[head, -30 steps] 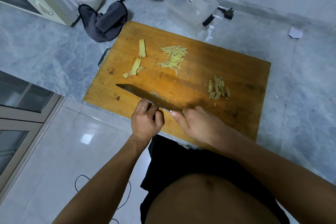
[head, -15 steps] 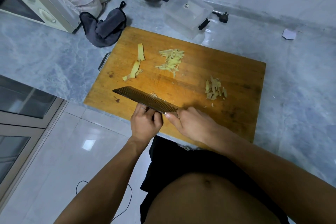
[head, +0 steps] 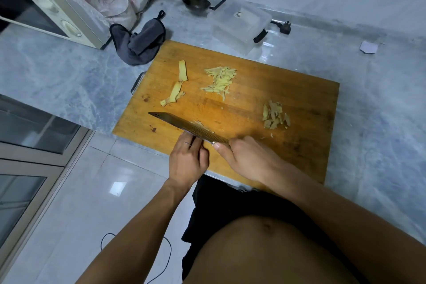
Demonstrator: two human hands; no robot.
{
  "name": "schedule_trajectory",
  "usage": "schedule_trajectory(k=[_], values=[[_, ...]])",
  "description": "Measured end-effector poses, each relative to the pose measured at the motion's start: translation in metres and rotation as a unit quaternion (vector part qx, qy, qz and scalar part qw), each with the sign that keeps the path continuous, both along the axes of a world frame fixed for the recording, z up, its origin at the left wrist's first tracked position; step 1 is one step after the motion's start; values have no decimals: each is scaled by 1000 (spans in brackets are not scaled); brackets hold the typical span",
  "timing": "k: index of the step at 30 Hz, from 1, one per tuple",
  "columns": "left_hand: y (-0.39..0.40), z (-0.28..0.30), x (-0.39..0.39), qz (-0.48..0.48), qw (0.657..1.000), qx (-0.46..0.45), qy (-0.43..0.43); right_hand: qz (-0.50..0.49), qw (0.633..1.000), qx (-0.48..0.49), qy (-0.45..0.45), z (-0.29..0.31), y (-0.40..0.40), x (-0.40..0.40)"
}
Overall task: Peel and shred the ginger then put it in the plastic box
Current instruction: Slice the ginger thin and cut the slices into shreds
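On the wooden cutting board (head: pixel 288 90) my right hand (head: pixel 251 159) grips the handle of a cleaver (head: pixel 184 125), whose blade points left across the board's near edge. My left hand (head: pixel 187 159) has its fingers curled against the blade's near side, pinning a ginger piece that the blade mostly hides. A few pale shreds (head: pixel 198 123) show just past the blade. A pile of shredded ginger (head: pixel 220 83) lies mid-board, ginger slices (head: pixel 178 86) lie to its left, and peel scraps (head: pixel 275 115) lie to the right. The clear plastic box (head: pixel 241 24) stands behind the board.
A grey cloth (head: pixel 138 41) lies at the board's far left corner, beside a microwave (head: pixel 53 11). A ladle (head: pixel 196 2) and a black plug (head: pixel 284 26) flank the box. The counter edge runs just under my hands, with tiled floor below.
My hands and the cleaver stay at the board's near edge with only slight shifts of the blade. The piles on the board have not moved.
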State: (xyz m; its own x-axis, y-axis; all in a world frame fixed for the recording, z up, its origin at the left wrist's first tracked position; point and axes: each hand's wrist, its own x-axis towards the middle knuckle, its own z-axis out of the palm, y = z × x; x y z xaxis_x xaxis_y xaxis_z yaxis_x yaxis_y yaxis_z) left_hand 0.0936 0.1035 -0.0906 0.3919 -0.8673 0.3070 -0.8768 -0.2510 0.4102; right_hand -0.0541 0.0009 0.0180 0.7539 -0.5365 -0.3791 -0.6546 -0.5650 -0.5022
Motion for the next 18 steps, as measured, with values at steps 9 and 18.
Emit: schedule_trajectory(k=[9,18], values=[[-3,-4,0,13,1000,-14,2,2,1000,3,13,2,-1,4],[-3,-10,1,26,999,-29,11,-4,1000,4,22,5,5,5]])
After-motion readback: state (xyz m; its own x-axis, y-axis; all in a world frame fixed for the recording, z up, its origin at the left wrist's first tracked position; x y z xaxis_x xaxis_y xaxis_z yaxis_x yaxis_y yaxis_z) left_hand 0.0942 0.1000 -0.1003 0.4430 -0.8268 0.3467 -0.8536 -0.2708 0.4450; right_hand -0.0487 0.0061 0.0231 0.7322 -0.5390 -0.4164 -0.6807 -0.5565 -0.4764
